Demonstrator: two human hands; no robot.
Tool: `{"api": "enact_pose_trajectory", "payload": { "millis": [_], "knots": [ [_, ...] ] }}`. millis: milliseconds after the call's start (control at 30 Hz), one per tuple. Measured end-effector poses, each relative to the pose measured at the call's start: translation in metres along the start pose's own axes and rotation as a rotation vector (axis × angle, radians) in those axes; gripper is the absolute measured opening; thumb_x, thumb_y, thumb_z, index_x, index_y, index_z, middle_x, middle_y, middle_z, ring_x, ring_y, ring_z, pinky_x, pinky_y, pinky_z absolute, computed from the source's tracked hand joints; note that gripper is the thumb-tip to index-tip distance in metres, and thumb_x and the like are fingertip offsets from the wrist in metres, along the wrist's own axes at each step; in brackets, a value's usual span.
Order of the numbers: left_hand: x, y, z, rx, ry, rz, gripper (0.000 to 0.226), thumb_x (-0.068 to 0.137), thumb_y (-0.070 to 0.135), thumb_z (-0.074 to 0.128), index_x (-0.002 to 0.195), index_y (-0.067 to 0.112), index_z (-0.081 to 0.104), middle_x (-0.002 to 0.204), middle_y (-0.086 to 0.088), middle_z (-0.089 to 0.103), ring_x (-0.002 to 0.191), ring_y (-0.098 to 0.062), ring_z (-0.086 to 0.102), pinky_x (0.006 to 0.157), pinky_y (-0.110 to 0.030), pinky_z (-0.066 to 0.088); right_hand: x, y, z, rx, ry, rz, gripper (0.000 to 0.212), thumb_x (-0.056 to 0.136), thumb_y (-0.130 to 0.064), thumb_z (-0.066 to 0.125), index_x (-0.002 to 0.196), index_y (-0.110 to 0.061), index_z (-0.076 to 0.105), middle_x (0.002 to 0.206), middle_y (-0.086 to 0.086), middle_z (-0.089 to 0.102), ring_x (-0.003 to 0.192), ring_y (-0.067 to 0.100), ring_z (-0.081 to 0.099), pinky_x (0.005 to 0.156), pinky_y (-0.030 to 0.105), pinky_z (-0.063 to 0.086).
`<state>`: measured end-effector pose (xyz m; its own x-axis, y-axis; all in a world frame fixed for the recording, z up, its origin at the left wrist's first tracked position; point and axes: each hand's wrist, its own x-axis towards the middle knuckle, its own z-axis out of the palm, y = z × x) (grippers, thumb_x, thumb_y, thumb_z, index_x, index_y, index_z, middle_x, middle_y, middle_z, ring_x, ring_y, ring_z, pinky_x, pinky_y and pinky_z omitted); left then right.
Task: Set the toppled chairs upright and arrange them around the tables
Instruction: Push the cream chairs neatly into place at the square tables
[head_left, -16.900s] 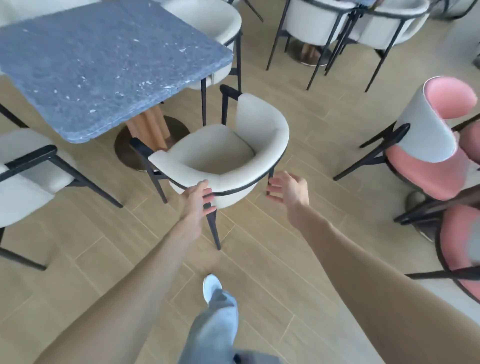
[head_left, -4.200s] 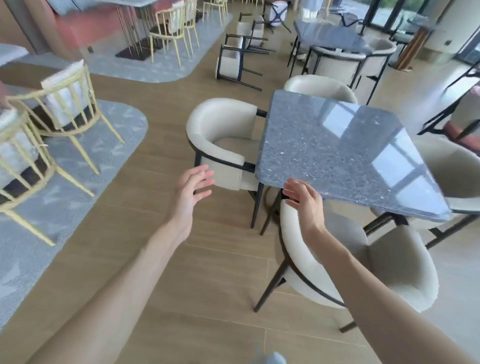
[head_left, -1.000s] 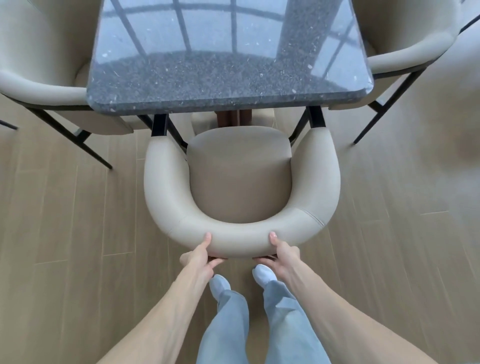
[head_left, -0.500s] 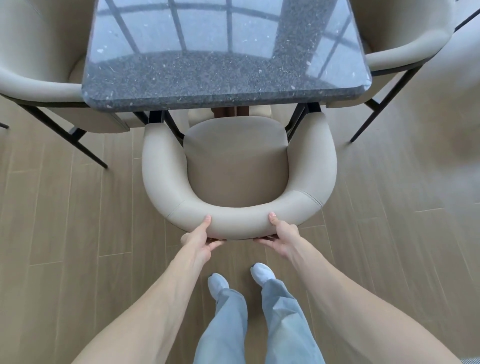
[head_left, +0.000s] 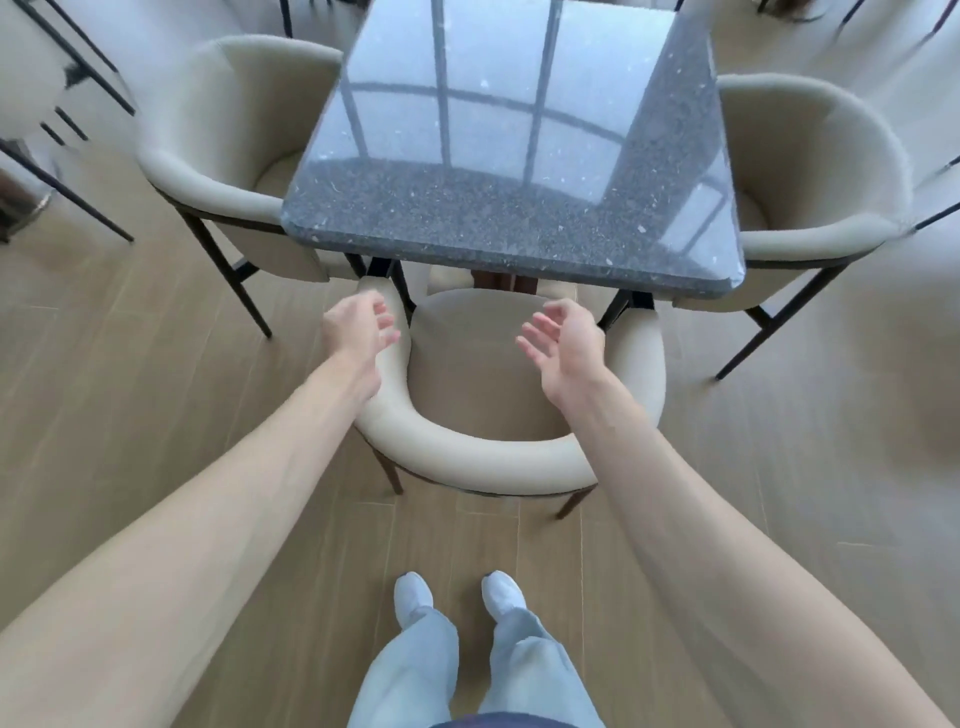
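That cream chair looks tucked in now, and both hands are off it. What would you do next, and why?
Probably turn away to look for another chair. The near cream chair stands upright, its front under the dark stone table; the left hand and right hand hover open above it, and both side chairs also stand upright.

No longer gripping the curved back of the cream chair (head_left: 467, 457) at lower centre; left hand (head_left: 358, 332) and right hand (head_left: 566, 343) now hovering above its armrests, fingers loosely spread, holding nothing. Chair sitting further under the tabletop (head_left: 514, 156), seat front now hidden beneath its edge.
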<state>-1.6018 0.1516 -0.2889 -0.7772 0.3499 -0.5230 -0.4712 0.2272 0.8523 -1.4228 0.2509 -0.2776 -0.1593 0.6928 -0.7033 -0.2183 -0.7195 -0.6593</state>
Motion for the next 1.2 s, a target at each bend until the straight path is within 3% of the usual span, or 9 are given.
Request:
{"api": "enact_pose_trajectory", "payload": {
  "millis": [133,333,500,567,700,867,1067,1200],
  "knots": [
    [-0.036,0.044,-0.011,-0.07,-0.147,0.238,0.015,0.095,0.008,0.055,0.098,0.008,0.07,0.097,-0.012,0.071,0.082,-0.022,0.066,0.075,-0.036,0.055,-0.027,-0.02,0.04,-0.18,-0.225,-0.256,0.015,0.094,-0.008,0.053,0.092,-0.013,0.068,0.102,0.01,0.068,0.094,0.023,0.066,0.095,0.041,0.054],
    [-0.056,0.046,-0.088,-0.103,-0.056,0.309,0.017,0.098,0.008,0.054,0.102,0.004,0.07,0.098,-0.017,0.072,0.089,-0.026,0.066,0.085,-0.044,0.054,-0.053,0.01,0.082,-0.491,-0.366,-0.389,0.02,0.096,-0.009,0.053,0.105,-0.012,0.07,0.114,0.016,0.073,0.095,0.02,0.068,0.091,0.037,0.054],
    [-0.013,0.064,-0.188,-0.175,0.043,0.332,0.017,0.099,0.008,0.055,0.101,0.006,0.072,0.104,-0.021,0.072,0.091,-0.029,0.067,0.086,-0.046,0.055,-0.062,0.042,0.163,-0.632,-0.409,-0.449,0.021,0.096,-0.013,0.053,0.104,-0.012,0.073,0.108,0.01,0.075,0.1,0.023,0.07,0.096,0.043,0.054],
    [0.014,0.078,-0.226,-0.23,0.08,0.344,0.017,0.098,0.007,0.055,0.102,0.005,0.071,0.104,-0.022,0.072,0.089,-0.031,0.067,0.083,-0.044,0.056,-0.062,0.057,0.203,-0.64,-0.41,-0.48,0.02,0.097,-0.014,0.053,0.101,-0.014,0.073,0.106,0.009,0.075,0.102,0.024,0.07,0.096,0.043,0.055],
    [0.082,0.116,-0.301,-0.286,0.107,0.376,0.019,0.099,0.008,0.052,0.103,0.005,0.07,0.101,-0.018,0.071,0.089,-0.028,0.067,0.083,-0.045,0.055,-0.065,0.111,0.303,-0.595,-0.402,-0.537,0.024,0.099,-0.017,0.053,0.114,-0.007,0.069,0.107,0.009,0.074,0.1,0.021,0.07,0.092,0.035,0.057],
    [0.165,0.194,-0.378,-0.215,0.066,0.387,0.019,0.1,0.01,0.053,0.105,0.004,0.069,0.102,-0.016,0.071,0.093,-0.027,0.067,0.087,-0.046,0.055,-0.09,0.171,0.432,-0.487,-0.424,-0.542,0.019,0.098,-0.017,0.054,0.105,-0.014,0.07,0.11,0.008,0.074,0.103,0.019,0.071,0.093,0.034,0.057],
    [0.253,0.268,-0.419,-0.102,-0.03,0.371,0.017,0.1,0.009,0.053,0.102,0.005,0.07,0.097,-0.015,0.071,0.088,-0.026,0.067,0.088,-0.047,0.054,-0.079,0.19,0.541,-0.416,-0.348,-0.577,0.022,0.097,-0.014,0.052,0.105,-0.013,0.072,0.105,0.007,0.075,0.099,0.02,0.072,0.087,0.035,0.059],
    [0.333,0.306,-0.43,-0.064,-0.058,0.359,0.017,0.1,0.009,0.053,0.099,0.006,0.069,0.095,-0.012,0.071,0.09,-0.025,0.066,0.088,-0.047,0.053,-0.041,0.199,0.614,-0.299,-0.294,-0.609,0.025,0.097,-0.011,0.05,0.105,-0.01,0.073,0.101,0.008,0.077,0.092,0.02,0.073,0.08,0.028,0.059]
  ]
}}
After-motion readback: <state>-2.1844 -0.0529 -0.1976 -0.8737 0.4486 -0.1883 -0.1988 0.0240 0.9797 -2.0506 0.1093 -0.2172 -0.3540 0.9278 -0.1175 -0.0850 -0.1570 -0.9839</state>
